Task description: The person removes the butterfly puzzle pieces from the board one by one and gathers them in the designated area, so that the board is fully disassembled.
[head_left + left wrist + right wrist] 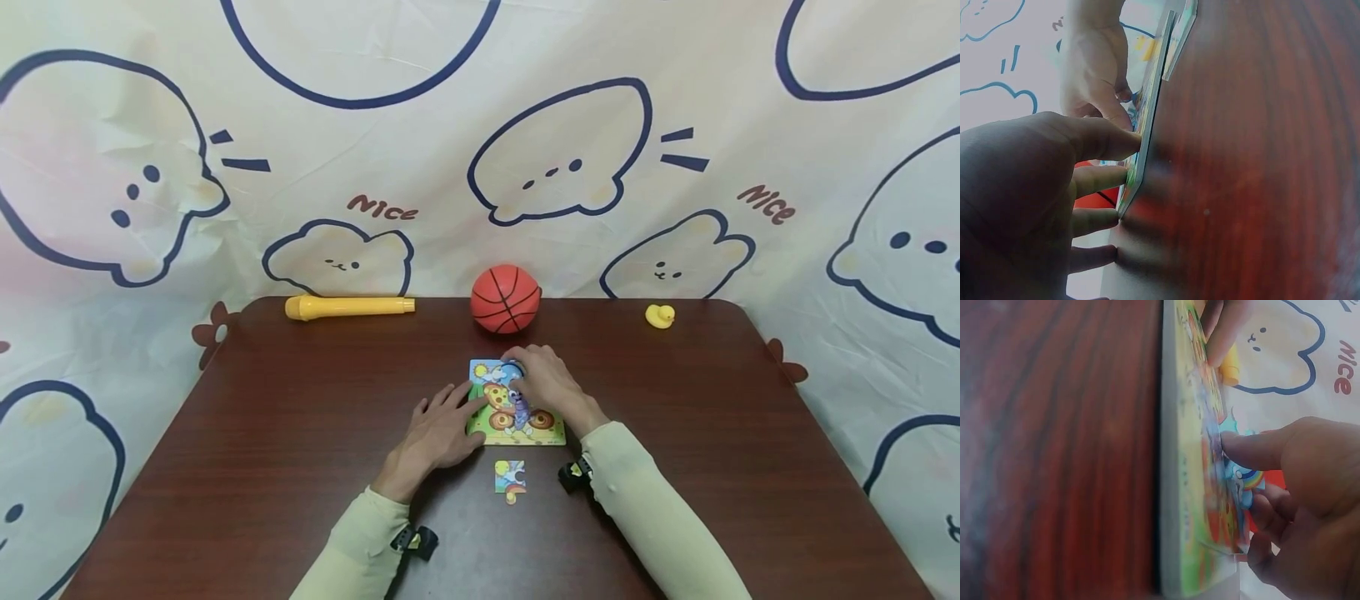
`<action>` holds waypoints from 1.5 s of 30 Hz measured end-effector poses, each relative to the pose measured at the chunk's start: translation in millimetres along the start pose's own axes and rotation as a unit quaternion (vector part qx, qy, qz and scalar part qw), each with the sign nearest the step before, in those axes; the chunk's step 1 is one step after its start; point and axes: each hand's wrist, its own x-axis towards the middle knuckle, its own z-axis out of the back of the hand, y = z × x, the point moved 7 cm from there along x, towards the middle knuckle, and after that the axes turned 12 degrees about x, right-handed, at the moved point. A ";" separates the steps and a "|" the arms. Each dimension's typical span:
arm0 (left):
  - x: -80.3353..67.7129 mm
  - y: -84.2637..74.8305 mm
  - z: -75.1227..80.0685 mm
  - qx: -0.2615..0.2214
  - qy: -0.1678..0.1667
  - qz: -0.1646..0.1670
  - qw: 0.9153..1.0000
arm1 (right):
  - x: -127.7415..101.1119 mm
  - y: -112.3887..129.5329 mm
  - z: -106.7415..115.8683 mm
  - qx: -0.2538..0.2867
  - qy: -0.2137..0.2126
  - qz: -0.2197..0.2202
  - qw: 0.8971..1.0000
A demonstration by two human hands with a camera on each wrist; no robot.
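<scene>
A colourful jigsaw puzzle (536, 436) with a cartoon picture lies flat on the table in the head view. My left hand (441, 432) rests along its left side, fingers spread, with thumb and fingertips touching the edge. Over the upper right part of the puzzle, my right hand (551, 382) pinches a blue puzzle piece (1249, 480) with a rainbow on it, tilted up from the board in the right wrist view. Part of that piece is hidden by the fingers. A loose puzzle piece (508, 477) lies on the table just in front of the board.
Behind the puzzle stands a red toy basketball (506, 298). A yellow toy microphone (348, 307) lies at the back left of the brown table (300, 467), and a yellow rubber duck (660, 316) sits at the back right. A patterned cloth hangs behind.
</scene>
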 end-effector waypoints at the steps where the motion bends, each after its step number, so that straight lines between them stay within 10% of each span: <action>1: -0.1 -0.2 0.4 0.000 0.000 0.000 1.000 | -0.3 -0.9 0.6 0.006 -0.002 -0.003 1.000; 24: 0.3 -3.2 1.3 0.009 -0.005 -0.008 1.000 | -6.4 -4.4 6.2 -0.004 0.016 0.018 1.000; 45: 0.8 0.4 -2.5 0.006 0.005 0.002 1.000 | -20.6 -8.0 13.7 0.092 0.016 0.043 0.995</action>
